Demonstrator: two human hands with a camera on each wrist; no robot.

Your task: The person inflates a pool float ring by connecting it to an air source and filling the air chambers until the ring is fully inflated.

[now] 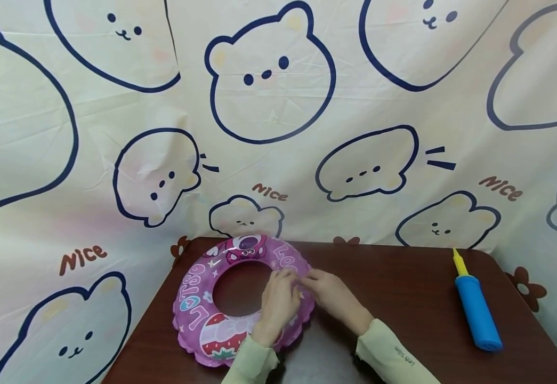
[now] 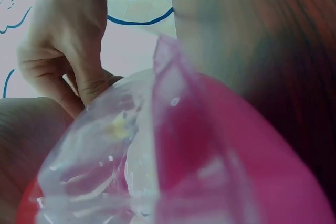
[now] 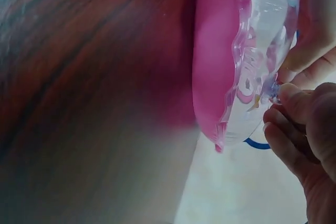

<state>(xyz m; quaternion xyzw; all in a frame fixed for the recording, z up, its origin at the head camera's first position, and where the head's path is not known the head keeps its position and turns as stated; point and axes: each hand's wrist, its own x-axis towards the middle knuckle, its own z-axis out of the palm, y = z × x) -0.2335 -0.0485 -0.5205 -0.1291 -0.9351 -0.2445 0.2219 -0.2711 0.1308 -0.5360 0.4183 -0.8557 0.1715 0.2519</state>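
Observation:
A purple-pink inflatable swim ring [image 1: 189, 304] with cartoon prints and white lettering lies puffed up at the left of the table. Both hands meet on its right side. My right hand [image 1: 333, 298] pinches the small clear air valve [image 3: 274, 93] between thumb and fingers, as the right wrist view shows. Beside it, my left hand [image 1: 280, 301] rests over the ring's tube, its fingertips [image 3: 290, 72] bent in close at the valve. In the left wrist view the bulging tube and its seam flap [image 2: 168, 61] hide most of the left hand's grip.
A blue hand pump [image 1: 479, 314] with a yellow nozzle lies at the right of the dark brown wooden table [image 1: 388, 277]. Behind and around the table hangs a pale curtain [image 1: 278, 165] printed with bear outlines.

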